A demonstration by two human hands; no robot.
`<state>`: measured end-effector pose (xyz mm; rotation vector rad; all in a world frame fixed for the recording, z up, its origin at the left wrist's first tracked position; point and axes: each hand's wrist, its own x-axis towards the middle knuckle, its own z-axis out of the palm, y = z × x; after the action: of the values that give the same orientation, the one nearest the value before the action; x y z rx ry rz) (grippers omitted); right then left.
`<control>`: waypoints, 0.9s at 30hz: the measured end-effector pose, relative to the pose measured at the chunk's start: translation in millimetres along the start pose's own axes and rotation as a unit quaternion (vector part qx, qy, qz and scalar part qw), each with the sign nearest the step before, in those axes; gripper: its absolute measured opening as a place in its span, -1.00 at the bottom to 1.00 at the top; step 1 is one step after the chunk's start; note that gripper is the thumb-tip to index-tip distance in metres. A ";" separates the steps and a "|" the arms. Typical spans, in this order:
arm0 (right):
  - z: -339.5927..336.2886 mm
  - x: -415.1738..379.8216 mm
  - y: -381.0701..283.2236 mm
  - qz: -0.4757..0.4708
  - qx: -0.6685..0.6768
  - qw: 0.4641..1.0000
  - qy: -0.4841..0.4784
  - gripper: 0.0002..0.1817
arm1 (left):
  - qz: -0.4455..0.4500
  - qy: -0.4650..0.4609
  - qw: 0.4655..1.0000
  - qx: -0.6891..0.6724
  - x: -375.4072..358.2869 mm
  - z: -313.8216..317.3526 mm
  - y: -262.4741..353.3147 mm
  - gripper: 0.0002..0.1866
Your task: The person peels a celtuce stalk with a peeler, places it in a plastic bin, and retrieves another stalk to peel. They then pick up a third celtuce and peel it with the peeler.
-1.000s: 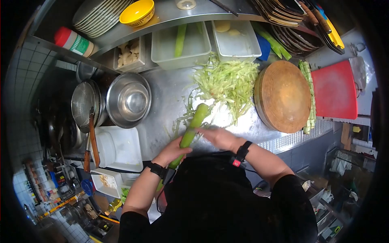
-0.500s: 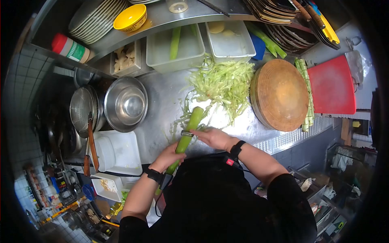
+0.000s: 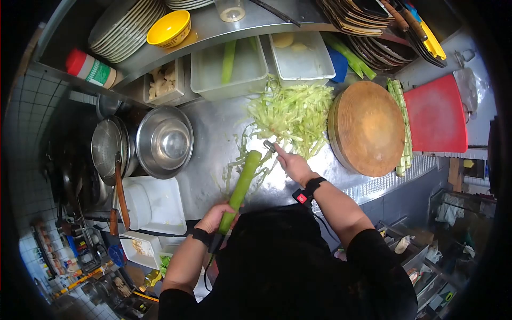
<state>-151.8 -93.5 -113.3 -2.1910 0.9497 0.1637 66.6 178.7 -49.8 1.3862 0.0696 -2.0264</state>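
A long green stalk (image 3: 244, 178) slants up from my left hand (image 3: 220, 216), whose fingers are wrapped round its lower part. My right hand (image 3: 292, 164) is closed on a small metal peeler (image 3: 270, 146), held to the right of the stalk's upper end and apart from it. Beyond the peeler lies a large heap of pale green peelings (image 3: 290, 112) on the steel counter (image 3: 208, 128). Thinner strips are scattered around the stalk's tip.
A round wooden chopping block (image 3: 370, 128) stands right of the peelings, with a red board (image 3: 436, 114) farther right. Steel bowls (image 3: 164, 141) and a strainer (image 3: 108, 146) are on the left. Plastic tubs (image 3: 229, 88) line the back below a shelf (image 3: 213, 36).
My right hand has lifted the peeler off the stalk and moved it up and right, toward the peelings. The stalk's top and my left hand have shifted slightly down.
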 end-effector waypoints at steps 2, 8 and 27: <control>-3.1 -4.5 -1.7 -0.040 0.069 0.996 0.035 -0.43 | -0.005 0.000 1.000 0.003 0.2 -1.6 -0.4 -0.44; 25.3 1.7 7.9 -0.054 0.021 0.998 0.036 -0.43 | -0.025 0.033 0.999 -0.009 -2.0 4.7 -3.6 -0.39; -14.3 -9.2 -8.4 -0.212 0.020 0.977 -0.005 -0.44 | 0.119 0.218 0.835 0.491 3.5 33.3 -1.1 -0.53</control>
<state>-155.1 -93.9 -94.6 -2.2956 0.4556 -0.0469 38.4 164.5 -38.6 2.2998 -1.0283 -1.4910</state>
